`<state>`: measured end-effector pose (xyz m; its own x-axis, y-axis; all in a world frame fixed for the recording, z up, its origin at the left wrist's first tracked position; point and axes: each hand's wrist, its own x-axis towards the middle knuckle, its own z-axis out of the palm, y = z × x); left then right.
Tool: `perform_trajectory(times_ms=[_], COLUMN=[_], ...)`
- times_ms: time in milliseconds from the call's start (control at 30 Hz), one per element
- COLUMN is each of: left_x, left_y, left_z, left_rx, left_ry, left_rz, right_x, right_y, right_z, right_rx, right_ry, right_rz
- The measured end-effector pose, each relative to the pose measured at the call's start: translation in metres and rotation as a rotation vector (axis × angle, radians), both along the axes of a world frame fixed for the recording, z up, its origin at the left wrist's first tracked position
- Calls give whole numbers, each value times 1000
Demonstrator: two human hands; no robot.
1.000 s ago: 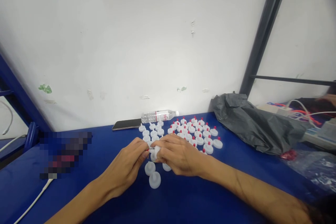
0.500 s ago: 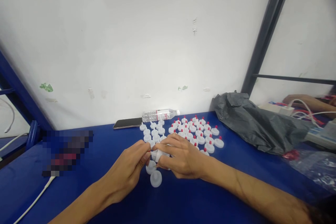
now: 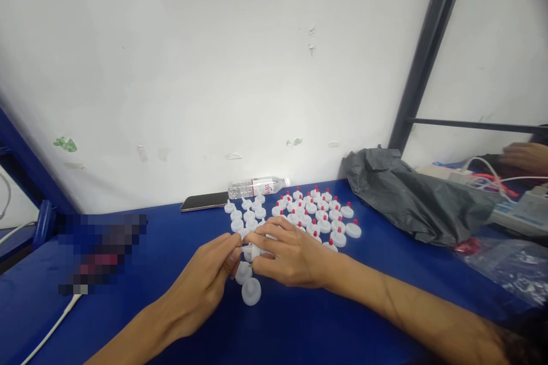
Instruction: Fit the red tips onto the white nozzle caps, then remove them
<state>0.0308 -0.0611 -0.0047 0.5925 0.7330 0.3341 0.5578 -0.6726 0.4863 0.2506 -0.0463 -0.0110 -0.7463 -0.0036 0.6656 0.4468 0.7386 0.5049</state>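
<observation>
My right hand (image 3: 286, 252) is closed around a translucent white nozzle cap (image 3: 256, 251), its narrow spout turned to the left. At the spout's tip, the thumb and fingers of my left hand (image 3: 219, 262) are pinched together. What they grip is hidden now; a speck of red showed there a moment ago, like the small red tip caps on the finished-looking pieces. Below the hands lie two loose white nozzle caps, the nearer one (image 3: 251, 291) on the blue table (image 3: 299, 325). Behind them stand several plain white nozzle caps (image 3: 236, 215), and to the right several red-tipped ones (image 3: 338, 238).
A phone (image 3: 204, 201) and a clear water bottle (image 3: 259, 186) lie by the wall. To the right are a dark grey plastic bag (image 3: 411, 199), a clear bag (image 3: 505, 271) and a power strip with cables. Another person's hand (image 3: 524, 157) shows at far right. A white cable (image 3: 55, 325) runs at left.
The view has shifted slightly, so the things on the table sit a little further left. Both hands keep together at the nozzle cap; the red speck at my left fingertips no longer shows.
</observation>
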Motion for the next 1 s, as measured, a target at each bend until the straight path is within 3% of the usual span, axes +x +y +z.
perform_trajectory(times_ms=[533, 800, 1000], left_x=[-1, -13, -30], left_y=[3, 18, 32], left_z=[2, 15, 15], left_rx=[-74, 236, 246], left_ry=[-40, 142, 224], left_rz=[47, 98, 210], right_x=[-12, -1, 25], right_y=[0, 6, 23], right_z=[0, 14, 13], right_rx=[28, -206, -459], right_ry=[47, -50, 182], right_rz=[-28, -89, -228])
